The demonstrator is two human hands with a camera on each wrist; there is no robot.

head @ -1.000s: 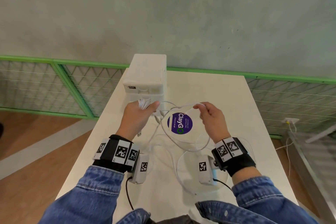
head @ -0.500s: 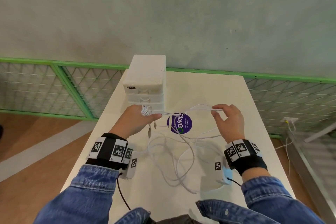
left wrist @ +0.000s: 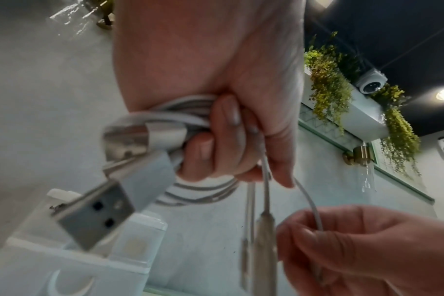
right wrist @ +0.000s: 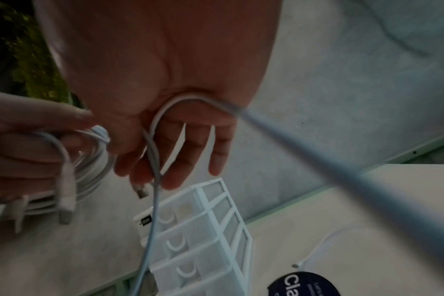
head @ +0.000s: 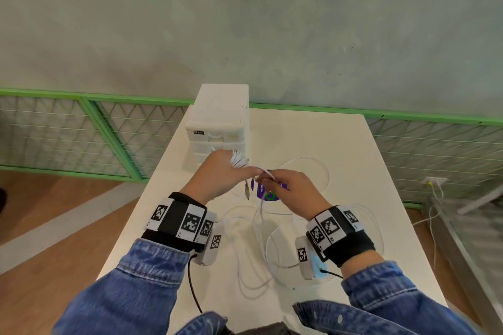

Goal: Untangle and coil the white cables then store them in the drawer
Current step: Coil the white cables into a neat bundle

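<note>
You stood at a white table (head: 340, 144) with both hands raised just above it and close together. Your left hand (head: 217, 177) was clenched around a bundle of coiled cable (left wrist: 180, 112), its fingers (left wrist: 223, 128) curled tight over the loops. A flat metal plug (left wrist: 94, 212) stuck out below that fist, and two thinner cable ends hung straight down beside it.

Your right hand (head: 292, 187) sat just to the right of the left, nearly touching it. Its fingertips pinched one white strand (left wrist: 309, 202) that ran up to the left fist. In the right wrist view, that strand (right wrist: 165, 112) curved across your palm, and the outer fingers (right wrist: 190, 152) were loosely spread.

The rest of the loose cables (head: 258, 253) lay in open loops on the table below your wrists and off to the right. A white set of drawers (head: 217, 125) stood at the far left of the table, just beyond your left hand, with its drawers closed. A round purple sticker (head: 268, 193) lay on the table under your hands, partly hidden.
</note>
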